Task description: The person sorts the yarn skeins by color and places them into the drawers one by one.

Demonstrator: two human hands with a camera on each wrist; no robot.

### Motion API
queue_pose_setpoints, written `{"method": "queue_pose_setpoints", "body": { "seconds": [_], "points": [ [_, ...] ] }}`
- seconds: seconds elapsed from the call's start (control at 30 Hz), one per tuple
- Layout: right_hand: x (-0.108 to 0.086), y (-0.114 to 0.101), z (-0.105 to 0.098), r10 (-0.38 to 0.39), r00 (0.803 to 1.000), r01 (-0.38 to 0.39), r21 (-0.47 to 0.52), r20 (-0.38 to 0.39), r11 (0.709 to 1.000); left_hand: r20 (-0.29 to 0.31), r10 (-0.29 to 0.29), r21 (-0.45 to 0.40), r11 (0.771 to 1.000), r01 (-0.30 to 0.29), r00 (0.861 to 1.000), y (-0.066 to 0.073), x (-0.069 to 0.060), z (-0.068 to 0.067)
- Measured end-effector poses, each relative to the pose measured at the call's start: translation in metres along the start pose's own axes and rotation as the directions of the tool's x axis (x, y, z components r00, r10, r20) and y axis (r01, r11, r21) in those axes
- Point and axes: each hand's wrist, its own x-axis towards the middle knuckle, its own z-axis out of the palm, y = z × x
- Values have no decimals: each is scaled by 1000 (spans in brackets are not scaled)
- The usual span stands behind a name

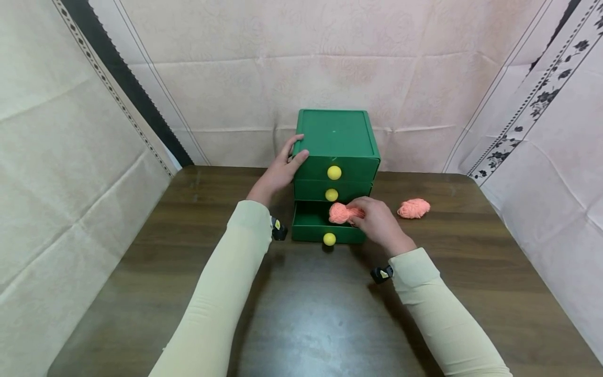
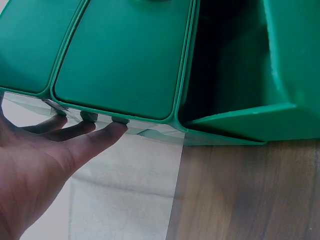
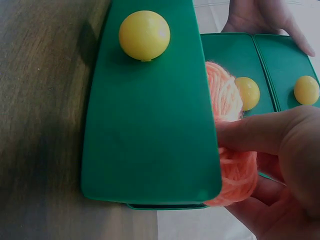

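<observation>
A green drawer cabinet (image 1: pixel 336 133) with yellow round knobs stands at the back of the table. Its bottom drawer (image 1: pixel 308 233) is pulled out, while the two above are closed. My right hand (image 1: pixel 379 222) pinches a coral yarn skein (image 1: pixel 340 213) at the open drawer; in the right wrist view the drawer front covers part of the skein (image 3: pixel 237 182). My left hand (image 1: pixel 280 170) rests against the cabinet's left side near the top. The left wrist view shows its fingers (image 2: pixel 100 140) extended and touching that side.
A second coral yarn skein (image 1: pixel 413 208) lies on the brown wooden table (image 1: pixel 311 314), right of the cabinet. Pale cloth (image 1: pixel 282 68) hangs close behind the cabinet and along both sides of the table.
</observation>
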Motion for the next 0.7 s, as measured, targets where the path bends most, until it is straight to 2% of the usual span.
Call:
{"method": "queue_pose_setpoints", "body": {
  "seconds": [0.57, 0.7],
  "points": [
    [-3, 3, 4, -83, 997, 83, -20, -6, 996, 10, 9, -14, 1000, -9, 1000, -1, 1, 0],
    [-4, 4, 4, -76, 997, 76, -21, 3, 997, 5, 6, -5, 1000, -6, 1000, -1, 1, -1]
  ]
}}
